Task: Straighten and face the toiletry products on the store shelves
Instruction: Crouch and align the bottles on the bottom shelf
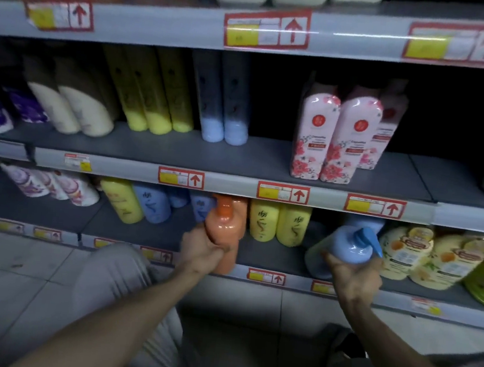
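Your left hand (202, 249) is wrapped round the lower body of the orange pump bottle (225, 226), with the fingers curled tight across its front. The bottle is roughly upright, pump head on top. Its base is at the front edge of the bottom shelf (296, 282). There's blur there, so I can't tell whether it's resting on the shelf or lifted just clear.

Your right hand (355, 274) cups the blue pump bottle (344, 249) from below, thumb on its left side and fingers curled up its right side under the nozzle. This bottle is tilted, top leaning toward you, nozzle pointing right and down. It's over the same shelf, to the right of the orange one, and the two aren't touching.

Between the two held bottles, further back, two yellow bottles (278, 224) stand side by side, labels facing out. Just right of the blue bottle are cream pump bottles (424, 259), close-packed. Left of the orange one, a yellow and a blue bottle lean to the left.

On the shelf above, pink floral bottles (329, 132) stand upright near the front edge. The tall yellow and blue ones to their left are set further back and lean to the left. Red-arrow price tags (283, 192) run along the shelf strips.
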Available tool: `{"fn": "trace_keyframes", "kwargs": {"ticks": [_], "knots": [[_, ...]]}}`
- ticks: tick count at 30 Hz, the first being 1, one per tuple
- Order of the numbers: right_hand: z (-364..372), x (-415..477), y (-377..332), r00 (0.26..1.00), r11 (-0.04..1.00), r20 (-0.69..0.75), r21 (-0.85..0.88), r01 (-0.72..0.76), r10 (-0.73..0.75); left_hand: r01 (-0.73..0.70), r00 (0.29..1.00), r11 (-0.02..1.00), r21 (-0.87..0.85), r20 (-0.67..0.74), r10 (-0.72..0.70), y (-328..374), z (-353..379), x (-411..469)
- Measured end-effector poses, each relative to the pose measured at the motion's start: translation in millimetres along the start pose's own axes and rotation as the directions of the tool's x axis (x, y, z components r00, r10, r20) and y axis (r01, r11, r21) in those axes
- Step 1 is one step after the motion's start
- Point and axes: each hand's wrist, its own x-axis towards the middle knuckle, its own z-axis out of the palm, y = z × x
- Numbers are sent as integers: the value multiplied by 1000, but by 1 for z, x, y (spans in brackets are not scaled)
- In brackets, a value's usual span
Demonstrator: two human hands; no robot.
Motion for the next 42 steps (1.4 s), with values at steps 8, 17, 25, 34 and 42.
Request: {"fn": "trace_keyframes", "kwargs": {"ticks": [8, 17, 25, 34, 42], "knots": [[-28, 15, 16, 993, 996, -83, 44, -79, 82, -61, 990, 975, -216, 114, 87, 80, 97, -25], [-34, 38, 30, 983, 984, -145, 154, -86, 108, 21, 1000, 934, -358, -1, -23, 141, 186, -29], [-30, 52, 28, 994, 995, -86, 68, -66, 72, 38, 999, 922, -386, -20, -49, 133, 220, -30], [-29, 49, 30, 996, 999, -78, 32, -28, 30, 210, 976, 932, -296, 123, -181, 112, 225, -13], [-29, 49, 35, 997, 999, -73, 46, 8, -5, 262, 964, 908, -327, 45, -261, 136, 247, 11]]}}
